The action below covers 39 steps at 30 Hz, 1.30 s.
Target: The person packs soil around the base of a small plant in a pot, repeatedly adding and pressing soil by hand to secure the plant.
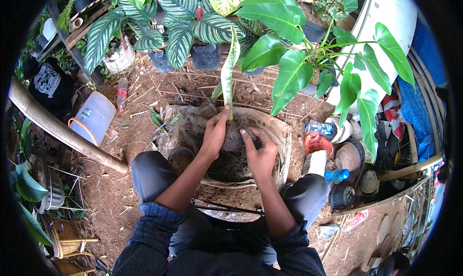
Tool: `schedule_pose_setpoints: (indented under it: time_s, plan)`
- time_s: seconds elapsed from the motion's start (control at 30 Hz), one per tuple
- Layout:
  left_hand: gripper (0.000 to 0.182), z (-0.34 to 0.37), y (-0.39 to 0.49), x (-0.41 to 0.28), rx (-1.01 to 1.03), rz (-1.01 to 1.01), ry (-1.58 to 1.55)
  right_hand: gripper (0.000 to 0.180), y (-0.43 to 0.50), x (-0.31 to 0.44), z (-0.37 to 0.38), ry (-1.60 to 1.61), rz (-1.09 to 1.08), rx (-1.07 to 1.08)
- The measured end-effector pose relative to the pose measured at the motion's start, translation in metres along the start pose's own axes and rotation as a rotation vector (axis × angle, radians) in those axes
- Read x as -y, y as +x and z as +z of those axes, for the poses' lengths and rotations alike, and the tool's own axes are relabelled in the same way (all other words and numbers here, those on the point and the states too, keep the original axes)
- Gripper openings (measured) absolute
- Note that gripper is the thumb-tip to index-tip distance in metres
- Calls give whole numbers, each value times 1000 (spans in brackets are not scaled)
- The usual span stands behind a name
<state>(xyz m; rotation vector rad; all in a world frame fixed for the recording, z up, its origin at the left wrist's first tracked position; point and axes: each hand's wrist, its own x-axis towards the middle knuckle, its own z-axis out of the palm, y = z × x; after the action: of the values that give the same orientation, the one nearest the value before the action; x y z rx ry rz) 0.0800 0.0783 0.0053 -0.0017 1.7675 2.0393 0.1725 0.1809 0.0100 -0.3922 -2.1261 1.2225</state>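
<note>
My left hand [215,133] grips the base of a variegated snake plant [230,69], whose tall pale-green leaf stands upright above my fingers. Below the leaf hangs a root ball [233,140] of dark soil and fine roots. My right hand [261,151] is at the root ball's right side, thumb against it and fingers curled; whether it grips or only touches is hard to tell. Under both hands lies an open cloth sack [284,131] with dark potting soil [231,169] inside. A small round pot [181,158] sits in the sack beside my left forearm.
Potted calathea [179,26] and a broad-leaved philodendron [293,66] stand ahead. At left are a translucent bucket [94,113], a plastic bottle [122,93] and a bamboo pole [65,127]. Bottles [320,128], a red plastic bag [317,143] and several pots [349,156] crowd the right.
</note>
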Motion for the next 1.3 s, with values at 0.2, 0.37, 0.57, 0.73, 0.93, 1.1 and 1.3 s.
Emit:
schedule_pose_setpoints:
  time_s: [0.2, 0.37, 0.57, 0.73, 0.93, 1.1, 1.3]
  plan:
    - [65, 2, 4, 6, -126, -3, -30, 25, -4, 0, 7, 27, -55, 13]
    - [70, -3, 15, 19, -87, 7, -131, 34, -14, -4, 18, 2, -178, 28]
    - [64, -10, 30, 32, -27, 54, -308, 52, -25, -5, 31, -292, -367, 106]
    - [68, -7, 20, 29, 144, 121, -269, 49, -23, -3, 27, -297, -360, 62]
    - [31, 3, 4, 18, 174, 188, -172, 40, -18, 0, 16, -48, -242, -23]
    - [23, 12, -1, 19, 155, 303, -160, 38, -4, -5, 13, 486, 159, -153]
    - [22, 24, -9, 33, 111, 375, -127, 41, 1, -15, 12, 805, 583, 33]
